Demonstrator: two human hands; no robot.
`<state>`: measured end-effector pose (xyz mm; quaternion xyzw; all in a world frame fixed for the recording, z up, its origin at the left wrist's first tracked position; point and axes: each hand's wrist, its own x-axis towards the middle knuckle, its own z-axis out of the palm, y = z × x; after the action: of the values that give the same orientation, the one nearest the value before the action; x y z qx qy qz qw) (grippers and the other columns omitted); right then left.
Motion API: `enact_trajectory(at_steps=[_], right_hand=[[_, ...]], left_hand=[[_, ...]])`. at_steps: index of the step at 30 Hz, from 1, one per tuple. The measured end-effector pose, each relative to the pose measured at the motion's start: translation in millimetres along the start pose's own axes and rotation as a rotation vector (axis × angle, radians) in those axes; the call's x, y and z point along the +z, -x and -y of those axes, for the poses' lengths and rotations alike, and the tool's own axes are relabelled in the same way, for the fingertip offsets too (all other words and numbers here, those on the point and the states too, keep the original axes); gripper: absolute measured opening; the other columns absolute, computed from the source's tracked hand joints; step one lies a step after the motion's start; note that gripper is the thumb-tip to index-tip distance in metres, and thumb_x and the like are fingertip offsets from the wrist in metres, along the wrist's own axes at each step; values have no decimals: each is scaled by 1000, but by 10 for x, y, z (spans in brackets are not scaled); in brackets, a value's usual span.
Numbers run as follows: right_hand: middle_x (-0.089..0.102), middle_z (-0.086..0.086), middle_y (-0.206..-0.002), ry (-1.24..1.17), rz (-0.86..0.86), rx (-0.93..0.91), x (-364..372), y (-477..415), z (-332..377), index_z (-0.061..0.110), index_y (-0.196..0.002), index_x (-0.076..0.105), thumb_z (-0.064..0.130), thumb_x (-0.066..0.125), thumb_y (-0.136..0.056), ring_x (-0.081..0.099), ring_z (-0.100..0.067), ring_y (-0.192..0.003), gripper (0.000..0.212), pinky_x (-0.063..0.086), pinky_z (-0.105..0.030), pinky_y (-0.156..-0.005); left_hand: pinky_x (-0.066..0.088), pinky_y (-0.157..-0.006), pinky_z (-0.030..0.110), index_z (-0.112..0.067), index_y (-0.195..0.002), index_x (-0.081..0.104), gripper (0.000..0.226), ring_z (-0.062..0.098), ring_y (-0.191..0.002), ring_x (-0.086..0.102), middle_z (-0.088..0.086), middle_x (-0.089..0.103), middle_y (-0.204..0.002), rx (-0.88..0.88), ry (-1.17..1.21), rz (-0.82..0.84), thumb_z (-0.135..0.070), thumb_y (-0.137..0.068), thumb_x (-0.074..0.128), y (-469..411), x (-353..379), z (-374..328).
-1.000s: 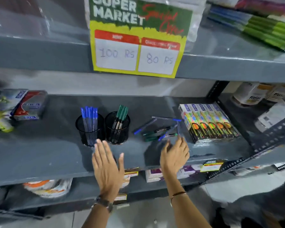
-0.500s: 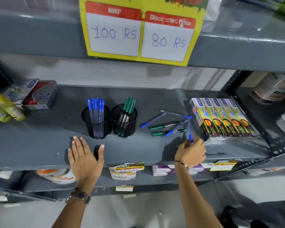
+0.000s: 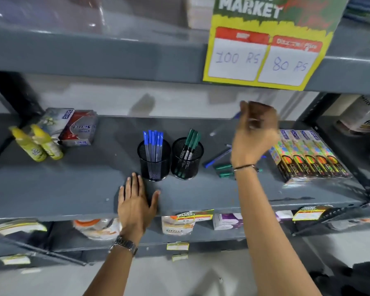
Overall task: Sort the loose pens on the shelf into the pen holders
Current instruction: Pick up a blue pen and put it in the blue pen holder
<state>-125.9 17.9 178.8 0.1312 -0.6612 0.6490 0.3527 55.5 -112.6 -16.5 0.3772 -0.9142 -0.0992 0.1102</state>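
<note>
Two black mesh pen holders stand mid-shelf: the left holder (image 3: 154, 162) has several blue pens, the right holder (image 3: 187, 160) has green pens. My right hand (image 3: 254, 133) is raised above the shelf, blurred, shut on a clear blue-capped pen (image 3: 222, 126) that slants down to the left. Under that hand lie loose pens: a blue one (image 3: 217, 158) and two green ones (image 3: 223, 167), partly hidden by my wrist. My left hand (image 3: 136, 201) rests flat and open on the shelf's front edge (image 3: 73, 212), just in front of the left holder.
Colourful boxes (image 3: 310, 155) lie at the shelf's right. Yellow bottles (image 3: 37, 144) and packets (image 3: 78, 128) sit at the left. A yellow price sign (image 3: 265, 58) hangs from the shelf above. Goods fill the lower shelf.
My right hand has lifted a blue pen from the loose pile and risen up and to the left. My left hand stays flat on the shelf edge. The camera has shifted.
</note>
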Motion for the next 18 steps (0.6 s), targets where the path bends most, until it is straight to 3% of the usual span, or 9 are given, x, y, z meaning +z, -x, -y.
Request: enact_trajectory(at_steps=[3,5,9,12,14,18], right_hand=[[69,-11,-75,-13,311,59,390,273,142,25,-76,61,19,69,-81,62,-16,-59,12,54,-38,-60],[68,-11,-76,33,525,17,552,496,125,19,-76,63,19,70,-82,64,-20,-61,9,53,-35,-62],[68,-9,-76,129,693,27,590,765,-62,10,-77,64,17,70,-81,63,-21,-64,10,54,-33,-64],[67,-9,-77,176,699,41,584,877,-92,11,-77,63,18,69,-83,62,-23,-63,10,56,-41,-63],[64,-12,-74,174,603,-27,610,849,-10,9,-77,64,15,67,-83,59,-26,-59,9,54,-42,-58],[64,-15,-76,24,365,-178,708,671,291,5,-76,64,9,69,-81,59,-24,-57,8,50,-29,-53]], left_hand=[[14,-113,42,0,-143,32,83,31,-138,29,16,33,-150,16,-9,20,-61,-89,15,-6,-1,25],[20,-111,45,1,-140,37,80,33,-135,35,18,38,-147,7,7,26,-59,-91,17,-10,1,65],[20,-108,43,3,-133,46,77,35,-128,44,21,48,-139,16,38,18,-56,-92,20,5,-32,-5],[18,-108,42,3,-134,46,74,35,-129,44,20,47,-139,16,49,6,-54,-91,27,16,-39,-13],[20,-108,43,3,-135,45,73,35,-129,43,20,47,-140,17,44,-4,-53,-90,30,15,-27,0],[34,-105,48,3,-132,48,72,35,-127,46,21,49,-138,13,57,-15,-53,-89,32,11,-35,-6]])
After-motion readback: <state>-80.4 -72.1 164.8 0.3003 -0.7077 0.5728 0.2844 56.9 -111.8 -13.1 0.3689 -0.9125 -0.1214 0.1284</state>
